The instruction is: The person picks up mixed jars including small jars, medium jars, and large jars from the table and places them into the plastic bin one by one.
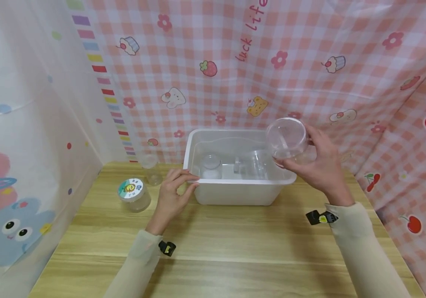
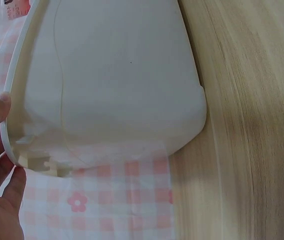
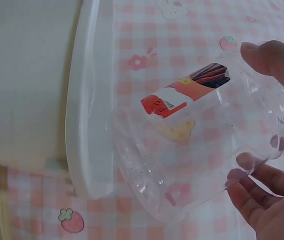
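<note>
Fingers (image 3: 272,181) first: right hand (image 1: 320,163) grips a clear jar (image 1: 285,135) above the white bin (image 1: 235,193)'s right end; left hand (image 1: 172,198) pinches its near-left rim (image 1: 213,181), we'd guess for steadiness.

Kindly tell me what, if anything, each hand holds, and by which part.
The right hand holds a clear plastic jar around its side; the left hand grips the white bin by its near-left rim corner.
</note>
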`<state>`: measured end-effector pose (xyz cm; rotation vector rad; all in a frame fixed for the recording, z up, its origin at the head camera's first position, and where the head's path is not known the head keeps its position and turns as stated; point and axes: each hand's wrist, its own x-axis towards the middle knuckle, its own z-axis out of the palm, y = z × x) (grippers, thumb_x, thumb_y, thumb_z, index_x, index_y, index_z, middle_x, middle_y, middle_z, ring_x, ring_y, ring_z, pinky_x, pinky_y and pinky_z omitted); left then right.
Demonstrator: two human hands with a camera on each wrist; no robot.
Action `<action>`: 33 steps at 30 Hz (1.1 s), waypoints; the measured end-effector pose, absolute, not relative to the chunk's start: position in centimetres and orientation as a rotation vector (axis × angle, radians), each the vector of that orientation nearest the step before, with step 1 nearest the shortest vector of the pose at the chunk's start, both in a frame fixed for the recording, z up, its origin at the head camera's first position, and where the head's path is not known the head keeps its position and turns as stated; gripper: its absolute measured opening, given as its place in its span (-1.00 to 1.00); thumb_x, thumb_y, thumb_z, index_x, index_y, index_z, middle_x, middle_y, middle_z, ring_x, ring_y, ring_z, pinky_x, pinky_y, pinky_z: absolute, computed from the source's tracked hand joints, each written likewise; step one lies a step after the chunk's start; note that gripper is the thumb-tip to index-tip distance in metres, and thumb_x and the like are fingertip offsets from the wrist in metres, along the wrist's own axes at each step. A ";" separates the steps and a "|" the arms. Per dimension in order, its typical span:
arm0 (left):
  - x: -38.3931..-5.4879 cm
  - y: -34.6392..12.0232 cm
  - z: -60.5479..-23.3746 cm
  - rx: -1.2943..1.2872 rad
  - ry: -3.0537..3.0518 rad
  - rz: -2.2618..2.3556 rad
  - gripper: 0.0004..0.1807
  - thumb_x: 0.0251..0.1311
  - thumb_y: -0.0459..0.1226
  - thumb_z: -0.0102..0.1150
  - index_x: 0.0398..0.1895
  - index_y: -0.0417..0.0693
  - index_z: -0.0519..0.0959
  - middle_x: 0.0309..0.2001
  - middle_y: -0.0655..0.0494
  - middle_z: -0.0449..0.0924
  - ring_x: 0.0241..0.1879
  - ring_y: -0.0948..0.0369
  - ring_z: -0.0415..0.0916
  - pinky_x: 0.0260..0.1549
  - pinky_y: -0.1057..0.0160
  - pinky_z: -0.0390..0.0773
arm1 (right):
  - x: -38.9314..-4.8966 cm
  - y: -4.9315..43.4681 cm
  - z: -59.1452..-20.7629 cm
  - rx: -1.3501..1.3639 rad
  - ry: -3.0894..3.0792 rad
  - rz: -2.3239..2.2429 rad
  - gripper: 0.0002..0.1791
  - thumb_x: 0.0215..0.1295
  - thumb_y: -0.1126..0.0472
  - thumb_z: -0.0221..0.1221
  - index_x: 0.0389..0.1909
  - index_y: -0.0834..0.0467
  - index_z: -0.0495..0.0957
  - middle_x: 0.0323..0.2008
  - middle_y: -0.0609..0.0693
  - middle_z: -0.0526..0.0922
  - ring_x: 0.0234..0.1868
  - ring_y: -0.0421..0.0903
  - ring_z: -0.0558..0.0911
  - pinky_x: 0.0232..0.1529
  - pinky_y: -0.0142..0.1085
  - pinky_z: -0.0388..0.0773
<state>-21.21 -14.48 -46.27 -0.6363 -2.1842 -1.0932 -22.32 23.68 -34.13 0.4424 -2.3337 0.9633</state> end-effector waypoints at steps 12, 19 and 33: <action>-21.2 -14.3 -46.2 -0.638 -2.143 -1.093 -0.86 0.15 -0.37 0.48 -0.21 -0.08 0.78 -0.12 0.00 0.71 0.06 0.02 0.54 0.17 0.13 0.55 | -23.7 20.0 -33.0 0.656 -2.444 0.851 0.15 -0.18 -0.01 0.67 0.51 -0.09 0.32 0.30 0.09 0.53 0.25 0.09 0.43 0.21 0.14 0.44; -21.1 -14.3 -46.2 -0.634 -2.159 -1.099 -0.86 0.16 -0.36 0.47 -0.21 -0.07 0.77 -0.12 0.04 0.71 0.08 0.02 0.54 0.19 0.11 0.55 | -24.3 18.6 -33.7 0.700 -2.551 0.844 0.17 -0.19 -0.09 0.67 0.52 -0.10 0.31 0.32 0.08 0.48 0.32 0.09 0.40 0.30 0.13 0.44; -21.2 -14.3 -46.3 -0.644 -2.151 -1.092 -0.87 0.16 -0.35 0.47 -0.22 -0.09 0.77 -0.13 0.02 0.71 0.07 0.02 0.55 0.18 0.12 0.55 | -23.5 20.1 -35.6 0.683 -2.596 0.910 0.04 0.03 -0.16 0.54 0.53 -0.10 0.28 0.53 0.01 0.31 0.55 0.11 0.25 0.50 0.23 0.22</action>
